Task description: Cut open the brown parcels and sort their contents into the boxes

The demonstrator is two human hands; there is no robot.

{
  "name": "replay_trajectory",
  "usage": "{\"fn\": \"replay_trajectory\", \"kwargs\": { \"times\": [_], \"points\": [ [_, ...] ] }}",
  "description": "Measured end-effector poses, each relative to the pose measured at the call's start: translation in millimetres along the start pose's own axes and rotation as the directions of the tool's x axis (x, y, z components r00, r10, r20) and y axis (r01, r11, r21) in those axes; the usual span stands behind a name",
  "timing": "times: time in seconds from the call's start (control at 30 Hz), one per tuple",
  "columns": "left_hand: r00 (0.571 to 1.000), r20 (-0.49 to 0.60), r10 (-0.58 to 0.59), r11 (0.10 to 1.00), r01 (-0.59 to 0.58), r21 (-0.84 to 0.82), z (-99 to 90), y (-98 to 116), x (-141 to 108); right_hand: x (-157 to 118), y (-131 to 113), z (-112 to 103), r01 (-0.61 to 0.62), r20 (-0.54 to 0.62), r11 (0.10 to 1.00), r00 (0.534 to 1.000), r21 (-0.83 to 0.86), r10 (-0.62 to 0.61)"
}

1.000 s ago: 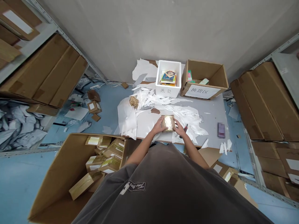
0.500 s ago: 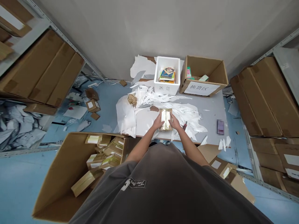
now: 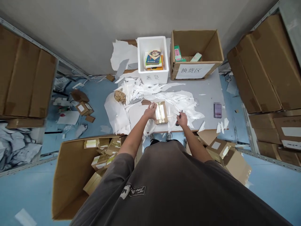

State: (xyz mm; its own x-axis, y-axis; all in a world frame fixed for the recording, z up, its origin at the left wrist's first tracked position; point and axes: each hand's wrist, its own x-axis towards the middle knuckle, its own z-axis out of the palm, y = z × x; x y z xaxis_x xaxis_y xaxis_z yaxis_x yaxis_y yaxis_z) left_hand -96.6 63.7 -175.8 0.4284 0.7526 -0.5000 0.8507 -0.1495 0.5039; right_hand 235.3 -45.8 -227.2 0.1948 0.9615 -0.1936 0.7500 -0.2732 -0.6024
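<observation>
A small cardboard box [image 3: 161, 112] with shiny clear tape and a white label lies near the front edge of the table. My left hand [image 3: 150, 111] grips its left side, fingers over the upper left corner. To the right of the box, my right hand [image 3: 182, 119] is closed around a slim dark box cutter [image 3: 177, 123], partly hidden by the fingers; its blade cannot be made out. Torn white paper strips [image 3: 181, 102] lie behind the box and around the right hand.
At the table's back stand a white bin [image 3: 153, 78] with books and a labelled open carton [image 3: 196, 71]. A purple, blurred-out item [image 3: 217, 110] lies on the right. A large open carton [image 3: 70, 175] of small boxes is at my left; crumpled brown paper [image 3: 119, 96] lies on the table.
My right hand has left the box and taken hold of the box cutter that lay on the table. My left hand stays at the box's left side. The view has shifted.
</observation>
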Motion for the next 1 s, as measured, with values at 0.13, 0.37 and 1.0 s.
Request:
{"fn": "replay_trajectory", "kwargs": {
  "times": [0.13, 0.37, 1.0],
  "points": [
    [0.998, -0.01, -0.063, 0.998, 0.063, -0.003, 18.0, 1, -3, 3, 33, 10, -0.29, 0.1, 0.955, 0.95, -0.063, 0.295],
    [0.987, -0.076, -0.141, 0.989, 0.137, -0.057, 43.2, 6, -19, 34, 39, 32, -0.49, -0.001, 0.871, 0.872, 0.033, 0.49],
    [0.988, -0.071, -0.139, 0.988, 0.134, -0.071, 41.7, 26, -20, 47, -162, -2, 0.122, 0.354, 0.969, 0.934, -0.215, -0.039]
  ]
}}
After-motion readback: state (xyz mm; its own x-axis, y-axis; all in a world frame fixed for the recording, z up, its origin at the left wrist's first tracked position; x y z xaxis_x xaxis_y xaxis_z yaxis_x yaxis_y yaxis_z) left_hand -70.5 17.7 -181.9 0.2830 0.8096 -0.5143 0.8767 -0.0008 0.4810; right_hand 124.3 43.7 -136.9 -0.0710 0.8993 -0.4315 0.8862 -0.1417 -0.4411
